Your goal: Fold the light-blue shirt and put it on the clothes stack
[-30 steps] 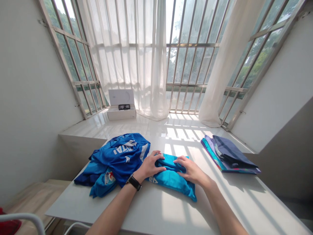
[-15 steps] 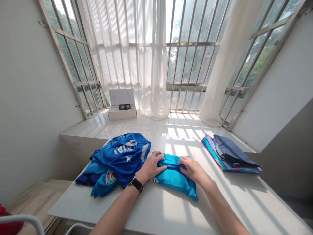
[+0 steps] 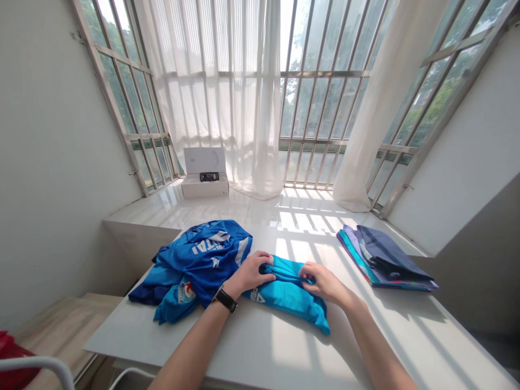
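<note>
A light-blue shirt [image 3: 290, 300], folded into a narrow bundle with a white logo on it, lies on the white table [image 3: 252, 346]. My left hand [image 3: 255, 271], with a dark watch on its wrist, grips the bundle's upper left part, thumb and fingers closed on a fold. At the upper right part, my right hand [image 3: 319, 280] pinches the same fold with bent fingers. Creases run across the cloth between both hands. Close to my left hand is a crumpled blue jersey [image 3: 211, 254] with white lettering.
A stack of folded clothes [image 3: 385, 260] lies on the right side of the table. At the back left, an open white box [image 3: 205, 187] holds a black device [image 3: 209, 176]. White curtains [image 3: 260, 108] hang before barred windows. A red item [image 3: 14, 357] shows at lower left.
My right hand has curled its fingers further around the fold, pulling the cloth up a little. The left hand stays at the same place on the bundle. The view has shifted slightly.
</note>
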A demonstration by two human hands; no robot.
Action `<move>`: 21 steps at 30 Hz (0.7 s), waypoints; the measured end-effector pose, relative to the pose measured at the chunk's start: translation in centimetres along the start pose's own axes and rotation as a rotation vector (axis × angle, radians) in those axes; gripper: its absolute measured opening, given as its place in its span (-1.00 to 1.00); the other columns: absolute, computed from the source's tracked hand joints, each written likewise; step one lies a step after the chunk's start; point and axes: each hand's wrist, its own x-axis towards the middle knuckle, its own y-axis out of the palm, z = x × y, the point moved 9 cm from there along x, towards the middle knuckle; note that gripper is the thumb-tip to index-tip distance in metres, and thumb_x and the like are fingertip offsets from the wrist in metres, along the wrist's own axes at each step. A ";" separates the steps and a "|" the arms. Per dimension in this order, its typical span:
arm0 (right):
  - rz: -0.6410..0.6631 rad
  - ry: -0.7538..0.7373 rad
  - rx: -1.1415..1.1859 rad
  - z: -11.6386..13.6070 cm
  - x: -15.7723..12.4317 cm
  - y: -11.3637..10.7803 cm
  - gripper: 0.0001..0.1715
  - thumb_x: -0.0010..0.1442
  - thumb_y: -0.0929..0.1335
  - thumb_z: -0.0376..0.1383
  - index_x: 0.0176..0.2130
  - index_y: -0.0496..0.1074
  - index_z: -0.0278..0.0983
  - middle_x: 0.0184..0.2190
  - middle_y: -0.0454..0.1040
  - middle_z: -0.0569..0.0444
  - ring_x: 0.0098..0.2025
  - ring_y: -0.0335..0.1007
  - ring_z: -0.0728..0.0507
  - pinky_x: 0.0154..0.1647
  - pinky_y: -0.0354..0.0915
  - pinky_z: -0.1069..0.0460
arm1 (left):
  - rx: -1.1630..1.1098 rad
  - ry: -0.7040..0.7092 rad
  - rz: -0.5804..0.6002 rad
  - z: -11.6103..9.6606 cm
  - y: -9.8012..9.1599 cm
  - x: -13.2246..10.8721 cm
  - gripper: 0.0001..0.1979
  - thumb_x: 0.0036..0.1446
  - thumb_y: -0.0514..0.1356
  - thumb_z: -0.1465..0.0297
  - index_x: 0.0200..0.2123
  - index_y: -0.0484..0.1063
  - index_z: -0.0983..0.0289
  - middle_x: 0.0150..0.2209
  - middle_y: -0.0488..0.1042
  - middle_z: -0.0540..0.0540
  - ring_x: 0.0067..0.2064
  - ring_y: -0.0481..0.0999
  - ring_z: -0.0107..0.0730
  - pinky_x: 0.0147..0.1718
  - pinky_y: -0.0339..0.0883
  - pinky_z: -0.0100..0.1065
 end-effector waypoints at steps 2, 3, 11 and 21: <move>0.008 0.017 0.025 -0.2 0.0 0.0 -0.87 0.06 0.34 -0.35 -0.36 0.49 -0.16 -0.35 0.50 0.03 -0.26 0.45 -0.19 -0.23 0.34 -0.01 | -0.032 -0.012 0.015 0.2 -0.3 0.0 -0.70 0.05 0.45 0.31 -0.12 0.64 0.21 0.10 0.53 0.20 0.11 0.54 -0.09 0.19 0.36 -0.19; 0.014 0.025 0.036 -0.2 0.1 0.0 -0.89 0.06 0.35 -0.33 -0.37 0.49 -0.17 -0.35 0.50 0.02 -0.26 0.45 -0.20 -0.23 0.34 -0.02 | -0.037 -0.020 0.025 0.2 -0.4 0.0 -0.70 0.05 0.45 0.30 -0.11 0.65 0.21 0.11 0.54 0.20 0.11 0.54 -0.09 0.19 0.36 -0.20; 0.053 0.073 0.075 -0.3 0.2 0.2 -0.93 0.08 0.39 -0.27 -0.41 0.50 -0.20 -0.34 0.50 0.03 -0.26 0.44 -0.18 -0.23 0.32 0.00 | 0.256 -0.060 0.081 -1.3 -1.6 -0.3 -0.73 0.33 0.20 0.16 -0.09 0.67 0.09 0.12 0.59 0.02 0.11 0.53 -0.05 0.20 0.29 -0.08; 0.057 0.035 -0.014 0.4 -0.1 0.0 -0.86 0.11 0.34 -0.33 -0.38 0.54 -0.21 -0.33 0.53 0.01 -0.26 0.47 -0.18 -0.18 0.37 -0.02 | 0.498 0.147 0.067 -3.7 3.8 -0.6 -0.53 0.40 0.12 0.20 0.29 0.34 0.19 0.36 0.31 0.21 0.38 0.22 0.06 0.33 0.14 0.09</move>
